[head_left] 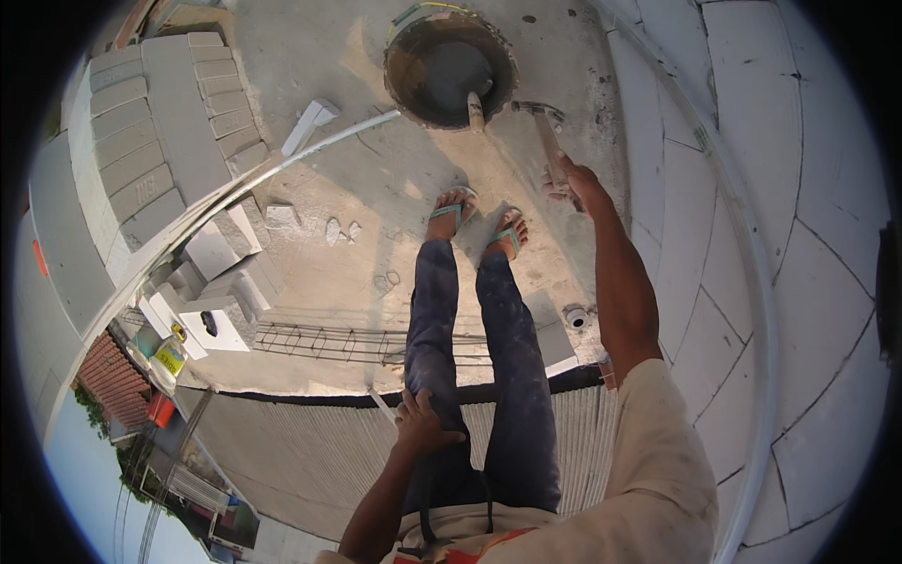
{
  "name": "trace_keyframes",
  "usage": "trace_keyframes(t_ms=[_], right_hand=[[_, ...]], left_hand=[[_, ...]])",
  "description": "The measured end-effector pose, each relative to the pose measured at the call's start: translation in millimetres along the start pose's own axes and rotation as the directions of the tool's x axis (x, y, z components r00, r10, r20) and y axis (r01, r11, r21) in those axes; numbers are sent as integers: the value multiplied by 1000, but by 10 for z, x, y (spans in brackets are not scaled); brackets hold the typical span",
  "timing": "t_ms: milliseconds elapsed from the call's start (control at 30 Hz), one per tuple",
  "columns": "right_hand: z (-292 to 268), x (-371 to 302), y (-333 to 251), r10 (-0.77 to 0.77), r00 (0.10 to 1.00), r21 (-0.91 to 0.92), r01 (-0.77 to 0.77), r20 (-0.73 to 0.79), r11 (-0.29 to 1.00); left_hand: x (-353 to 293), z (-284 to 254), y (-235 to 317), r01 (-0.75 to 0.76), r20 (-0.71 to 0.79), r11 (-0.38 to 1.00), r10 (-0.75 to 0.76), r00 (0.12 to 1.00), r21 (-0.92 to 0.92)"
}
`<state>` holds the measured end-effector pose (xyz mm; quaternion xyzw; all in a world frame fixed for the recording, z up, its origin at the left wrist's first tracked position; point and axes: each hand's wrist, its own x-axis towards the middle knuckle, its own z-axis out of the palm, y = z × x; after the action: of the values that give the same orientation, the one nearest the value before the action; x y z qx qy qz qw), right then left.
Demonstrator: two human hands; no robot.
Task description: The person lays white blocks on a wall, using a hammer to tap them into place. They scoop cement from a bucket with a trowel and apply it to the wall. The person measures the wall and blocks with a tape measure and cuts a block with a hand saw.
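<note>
Head view: bucket (402,70) of grey mix (449,73) on floor (329,179)
Right hand (576,186): gripping hammer (549,141) by its handle
Left hand (423,425): open, resting on trousers (515,367)

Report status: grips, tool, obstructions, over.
Right grip shut on pale-handled metal hammer. Left grip resting on dark blue trouser leg. Round dark bucket of grey mix appears close beside hammer; contact unclear.
</note>
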<state>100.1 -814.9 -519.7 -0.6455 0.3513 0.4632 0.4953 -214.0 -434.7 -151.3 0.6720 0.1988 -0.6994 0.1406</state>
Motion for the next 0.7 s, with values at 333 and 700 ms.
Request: trace_keyframes(t_ms=[333,700], right_hand=[[251,-1347,768,-166,939,848,-186,303,496],[1345,-942,2799,263,965,-306,-247,12,919]], left_hand=[[99,-2,127,-5,1,998,5,1000,-70],[273,2,113,15,-134,999,-8,991,52]])
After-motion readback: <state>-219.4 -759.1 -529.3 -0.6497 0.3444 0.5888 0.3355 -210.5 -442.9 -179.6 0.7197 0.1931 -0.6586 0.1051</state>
